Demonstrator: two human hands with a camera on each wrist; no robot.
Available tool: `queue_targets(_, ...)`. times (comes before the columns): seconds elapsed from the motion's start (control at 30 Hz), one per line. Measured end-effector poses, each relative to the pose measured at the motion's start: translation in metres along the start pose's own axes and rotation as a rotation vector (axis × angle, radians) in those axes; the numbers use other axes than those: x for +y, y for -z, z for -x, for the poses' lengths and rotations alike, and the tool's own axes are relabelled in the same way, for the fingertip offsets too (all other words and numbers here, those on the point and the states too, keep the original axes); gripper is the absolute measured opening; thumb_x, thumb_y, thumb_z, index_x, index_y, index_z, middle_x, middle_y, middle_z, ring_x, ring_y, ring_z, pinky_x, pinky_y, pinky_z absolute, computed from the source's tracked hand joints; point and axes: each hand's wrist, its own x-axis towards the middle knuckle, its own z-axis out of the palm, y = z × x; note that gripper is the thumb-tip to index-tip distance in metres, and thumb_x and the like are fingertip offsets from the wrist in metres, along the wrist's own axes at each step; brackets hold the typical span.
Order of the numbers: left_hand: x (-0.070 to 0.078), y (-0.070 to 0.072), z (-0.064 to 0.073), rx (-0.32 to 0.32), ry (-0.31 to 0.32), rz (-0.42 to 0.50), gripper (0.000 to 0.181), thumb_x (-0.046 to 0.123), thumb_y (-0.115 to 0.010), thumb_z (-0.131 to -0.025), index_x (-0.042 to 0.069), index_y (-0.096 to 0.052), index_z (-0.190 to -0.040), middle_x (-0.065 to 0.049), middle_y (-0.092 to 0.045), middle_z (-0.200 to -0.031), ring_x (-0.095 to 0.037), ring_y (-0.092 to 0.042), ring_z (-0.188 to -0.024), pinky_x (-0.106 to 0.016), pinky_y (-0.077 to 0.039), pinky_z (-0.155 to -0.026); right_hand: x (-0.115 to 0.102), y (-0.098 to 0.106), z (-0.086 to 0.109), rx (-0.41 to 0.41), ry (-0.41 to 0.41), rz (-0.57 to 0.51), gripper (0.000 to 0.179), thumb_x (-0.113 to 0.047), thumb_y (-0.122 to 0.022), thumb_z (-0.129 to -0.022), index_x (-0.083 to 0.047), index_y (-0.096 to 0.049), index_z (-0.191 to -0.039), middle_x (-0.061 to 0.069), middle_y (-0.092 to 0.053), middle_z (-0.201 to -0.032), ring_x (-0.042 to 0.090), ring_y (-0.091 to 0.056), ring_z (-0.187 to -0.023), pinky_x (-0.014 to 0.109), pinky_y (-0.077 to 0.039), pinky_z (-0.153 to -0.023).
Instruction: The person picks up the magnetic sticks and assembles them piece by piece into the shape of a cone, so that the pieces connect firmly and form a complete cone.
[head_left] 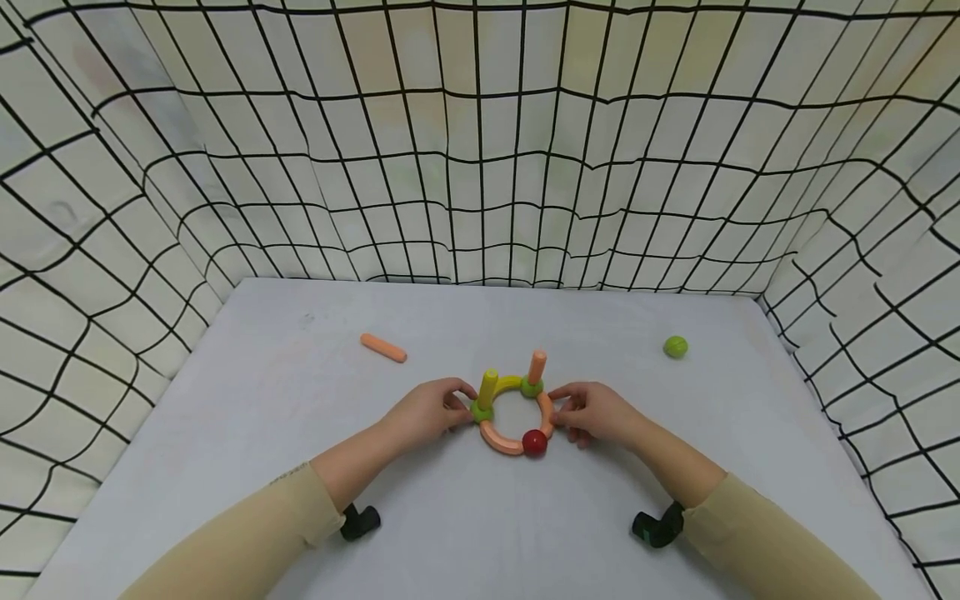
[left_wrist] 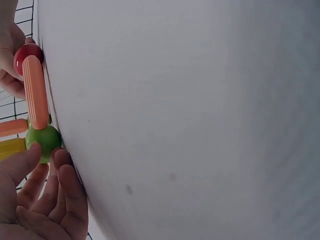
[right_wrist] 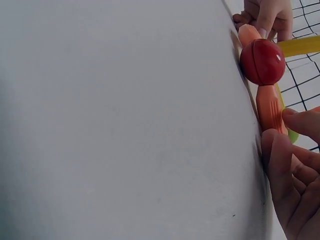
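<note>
A ring of toy rods and balls lies on the white table between both hands. My left hand (head_left: 429,410) pinches the green ball (head_left: 481,412) at its left, thumb on one side and fingers on the other. From that ball a yellow rod (head_left: 488,388) stands up. On the right side, my right hand (head_left: 597,410) holds a curved orange rod (right_wrist: 270,107) between thumb and fingers. A red ball (head_left: 535,442) joins it to another curved orange rod (head_left: 500,440) in front. At the back, a curved yellow rod (head_left: 507,382) meets a second green ball (head_left: 532,388) bearing an upright orange rod (head_left: 537,367).
A loose straight orange rod (head_left: 383,347) lies at the back left of the table (head_left: 480,525). Toward the back right sits a lone green ball (head_left: 676,347). Black netting (head_left: 517,158) over pale cloth walls in the back and both sides.
</note>
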Motion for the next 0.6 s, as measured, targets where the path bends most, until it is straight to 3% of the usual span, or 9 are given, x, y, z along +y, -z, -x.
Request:
queue_targets(0.3, -0.002, 0.002, -0.011, -0.002, 0.062, 0.100, 0.020, 0.015, -0.067, -0.095, 0.014, -0.065, -0.115, 0.000, -0.068, -0.078, -0.015, -0.061, -0.066, -0.028, -0.051, -0.060, 0.001, -0.003, 0.007, 0.015, -0.017, 0.005, 0.032, -0.020, -0.071, -0.092, -0.009, -0.067, -0.122, 0.004, -0.066, -0.077, 0.019, -0.060, -0.055, 0.031, -0.051, -0.058)
queue_targets(0.6, -0.001, 0.003, -0.022, -0.026, 0.098, 0.184, 0.019, 0.013, -0.063, -0.098, 0.008, -0.063, -0.116, -0.001, -0.072, -0.085, -0.015, -0.064, -0.068, -0.027, -0.052, -0.061, 0.003, -0.004, 0.015, 0.010, 0.000, 0.010, 0.028, -0.019, -0.071, -0.091, -0.008, -0.069, -0.117, 0.004, -0.065, -0.075, 0.018, -0.059, -0.055, 0.030, -0.050, -0.057)
